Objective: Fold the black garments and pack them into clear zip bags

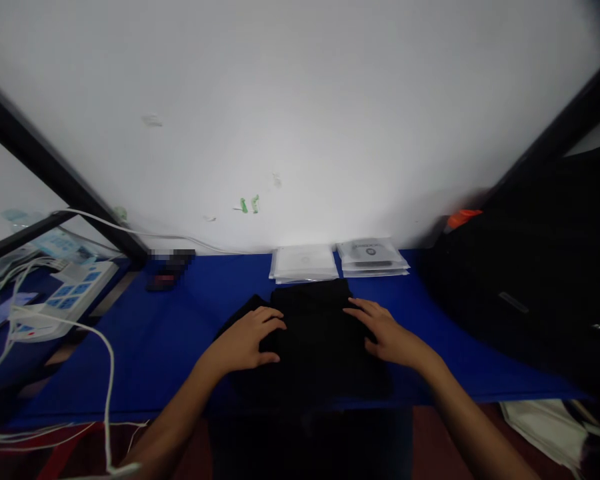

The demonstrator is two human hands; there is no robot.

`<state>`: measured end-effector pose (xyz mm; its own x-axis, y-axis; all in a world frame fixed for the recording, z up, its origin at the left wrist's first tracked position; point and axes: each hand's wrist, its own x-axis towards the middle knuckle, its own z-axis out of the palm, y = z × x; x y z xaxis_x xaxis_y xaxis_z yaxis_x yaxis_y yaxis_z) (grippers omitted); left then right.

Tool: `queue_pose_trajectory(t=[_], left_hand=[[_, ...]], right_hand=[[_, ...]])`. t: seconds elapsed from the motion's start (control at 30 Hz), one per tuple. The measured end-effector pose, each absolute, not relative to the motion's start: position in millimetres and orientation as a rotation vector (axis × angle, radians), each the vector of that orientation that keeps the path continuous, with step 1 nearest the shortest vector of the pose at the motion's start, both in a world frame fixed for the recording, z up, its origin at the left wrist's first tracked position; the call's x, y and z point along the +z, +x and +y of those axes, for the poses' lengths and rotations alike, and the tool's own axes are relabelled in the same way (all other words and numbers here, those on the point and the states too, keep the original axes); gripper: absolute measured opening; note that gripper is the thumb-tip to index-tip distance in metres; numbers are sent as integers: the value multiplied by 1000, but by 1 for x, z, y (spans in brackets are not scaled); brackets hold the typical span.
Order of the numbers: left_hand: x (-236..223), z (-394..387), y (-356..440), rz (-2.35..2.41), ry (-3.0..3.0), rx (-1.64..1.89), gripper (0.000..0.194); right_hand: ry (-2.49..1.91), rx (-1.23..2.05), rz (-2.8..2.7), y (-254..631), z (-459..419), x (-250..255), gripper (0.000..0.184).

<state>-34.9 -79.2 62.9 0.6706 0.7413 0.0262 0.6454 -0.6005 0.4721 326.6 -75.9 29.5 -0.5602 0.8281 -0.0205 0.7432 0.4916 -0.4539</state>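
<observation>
A folded black garment point(315, 333) lies on the blue table cover point(150, 333) in front of me. My left hand point(250, 337) rests on its left side with the fingers stretched out and the thumb spread. My right hand point(383, 330) lies flat on the right side of the garment, fingers pointing left and apart. Neither hand grips anything.
Two stacks of clear flat plastic bags point(305, 263) point(373, 255) lie by the white wall. A large heap of black fabric point(540, 280) fills the right. A white power strip point(65, 297) with white cables point(107, 373) sits at left, beside a black frame bar point(55, 173).
</observation>
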Motion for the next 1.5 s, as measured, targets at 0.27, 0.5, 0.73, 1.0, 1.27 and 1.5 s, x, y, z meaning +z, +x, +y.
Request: queue_pose_trajectory(t=[0.27,0.5,0.73,1.0,1.27,1.5], left_hand=[[58,-55,-31,1325,2304,561,19],[47,-16,-20,1806,2343,548,16],[33,-42,-21,1529,2511,425,25],[62,-74,-32,1243,2414,357,13],[103,-92,-32,779,1830,33,35],[73,-22,-10,918,1755,237,35]], right_hand=[[-1227,438,-2365,321,-48,30,29],[-1388,244,-2156,301,5,24,22],[-1202,173,-2365,290,-23,27,25],[-1111,594,-2450,299,-62,44,11],[-1209,1515,-1531,314,-44,43,33],[-1308,1401,-616,315,44,14,20]])
